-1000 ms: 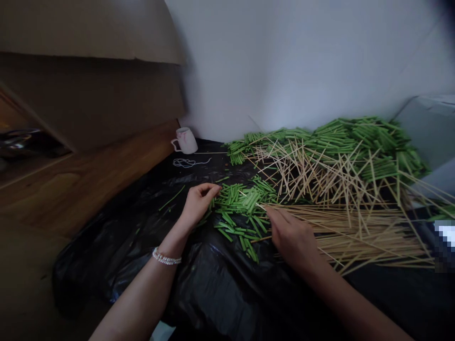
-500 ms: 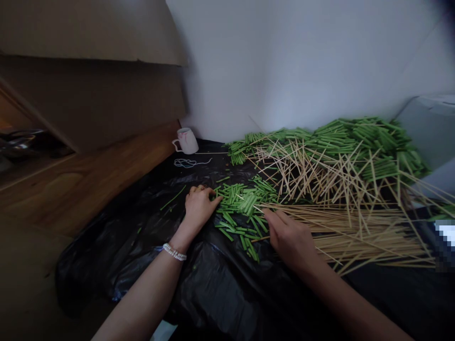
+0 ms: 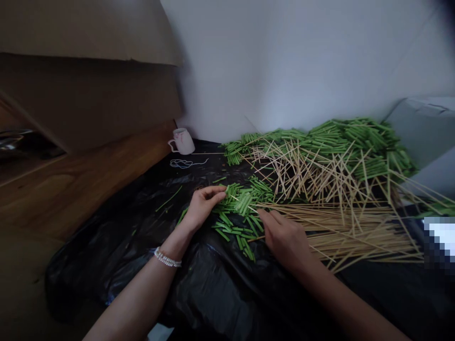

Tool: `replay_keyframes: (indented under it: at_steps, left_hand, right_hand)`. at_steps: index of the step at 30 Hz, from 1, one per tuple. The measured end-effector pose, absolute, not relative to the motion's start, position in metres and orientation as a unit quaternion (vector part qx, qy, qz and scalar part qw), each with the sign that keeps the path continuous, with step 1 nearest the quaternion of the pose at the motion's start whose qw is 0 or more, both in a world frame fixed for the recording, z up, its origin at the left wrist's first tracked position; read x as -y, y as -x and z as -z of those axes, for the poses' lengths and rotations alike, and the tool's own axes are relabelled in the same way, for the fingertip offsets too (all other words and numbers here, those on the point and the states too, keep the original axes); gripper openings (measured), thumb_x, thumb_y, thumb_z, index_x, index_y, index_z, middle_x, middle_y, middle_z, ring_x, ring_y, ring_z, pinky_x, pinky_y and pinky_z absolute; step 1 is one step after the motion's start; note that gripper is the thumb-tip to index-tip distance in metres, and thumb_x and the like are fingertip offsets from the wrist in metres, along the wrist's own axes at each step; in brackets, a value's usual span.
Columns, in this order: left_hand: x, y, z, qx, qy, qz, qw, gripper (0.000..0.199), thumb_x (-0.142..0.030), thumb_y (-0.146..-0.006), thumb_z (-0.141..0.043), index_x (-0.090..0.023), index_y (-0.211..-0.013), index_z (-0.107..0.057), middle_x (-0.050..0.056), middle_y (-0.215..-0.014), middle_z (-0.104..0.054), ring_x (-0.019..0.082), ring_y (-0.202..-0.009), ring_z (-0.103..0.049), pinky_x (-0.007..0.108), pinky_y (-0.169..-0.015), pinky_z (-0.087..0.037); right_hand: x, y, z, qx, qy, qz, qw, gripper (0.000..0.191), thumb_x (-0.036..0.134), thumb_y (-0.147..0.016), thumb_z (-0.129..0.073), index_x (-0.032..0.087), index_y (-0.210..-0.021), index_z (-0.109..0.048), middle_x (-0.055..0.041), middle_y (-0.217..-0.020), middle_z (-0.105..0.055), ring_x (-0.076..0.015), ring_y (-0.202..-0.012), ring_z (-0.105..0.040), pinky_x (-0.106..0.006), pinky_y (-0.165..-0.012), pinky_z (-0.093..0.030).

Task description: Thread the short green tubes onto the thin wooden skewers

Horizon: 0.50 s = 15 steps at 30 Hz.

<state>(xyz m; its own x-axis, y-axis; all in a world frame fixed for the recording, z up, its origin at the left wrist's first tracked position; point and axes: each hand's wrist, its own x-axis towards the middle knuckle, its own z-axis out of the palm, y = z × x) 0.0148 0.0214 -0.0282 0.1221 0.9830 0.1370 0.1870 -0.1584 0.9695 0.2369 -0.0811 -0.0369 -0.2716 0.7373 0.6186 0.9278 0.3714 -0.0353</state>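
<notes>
- The thin pale stick [image 3: 252, 208] is out over the loose pile of cut green stems [image 3: 232, 225], slanting across it, with a row of short green pieces [image 3: 243, 202] strung side by side along it.
- From here I see the right hand [image 3: 286, 237] closed on that stick, pinching it just beside the row, its tip aimed toward the other hand.
- The left hand [image 3: 202, 207] has thumb and finger pinched on a small green piece [image 3: 227, 189] near the tip; the other fingers curl in behind.
- A beaded bracelet [image 3: 167, 258] circles the left wrist.
- Just beyond the right hand, a bundle of bare sticks [image 3: 362, 237] lies roughly lengthwise on the black plastic sheet [image 3: 216, 289].
- Behind it, against the pale wall [image 3: 284, 61], sits a long heap of strung green pieces [image 3: 355, 137], sticks poking out every which way.
- Over at the far left of the sheet stands a white mug [image 3: 184, 142], upright, with a loose tangle of string [image 3: 183, 164] in front.
- A cardboard box [image 3: 106, 104] looms beside the mug, on the left.
</notes>
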Motion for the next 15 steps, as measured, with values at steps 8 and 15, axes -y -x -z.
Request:
replay_keyframes:
  at_steps: [8,15]
  left_hand:
    - [-0.015,-0.0234,0.0295,-0.39,-0.43,-0.471,0.664,0.027,-0.027,-0.059,-0.086,-0.016,-0.082,-0.077,0.003,-0.076,-0.071,0.009,-0.067,-0.059,0.023,-0.07,-0.046]
    - [-0.0129,-0.0251,0.025,-0.387,-0.416,-0.476,0.672,0.024,-0.024,-0.059,-0.086,-0.016,-0.08,-0.077,0.003,-0.073,-0.07,0.009,-0.066,-0.058,0.024,-0.069,-0.045]
  right_hand:
    - [0.0815,-0.237,0.0367,0.783,0.532,0.163,0.276,0.033,0.011,-0.087,-0.042,0.016,-0.11,-0.064,-0.0015,-0.076,-0.065,-0.0122,-0.061,-0.055,-0.026,-0.055,-0.035]
    - [0.0821,-0.2365,0.0367,0.782,0.538,0.156,0.274,0.032,0.011,-0.088,-0.042,0.017,-0.11,-0.064,-0.0021,-0.078,-0.065,-0.0114,-0.062,-0.055,-0.025,-0.055,-0.035]
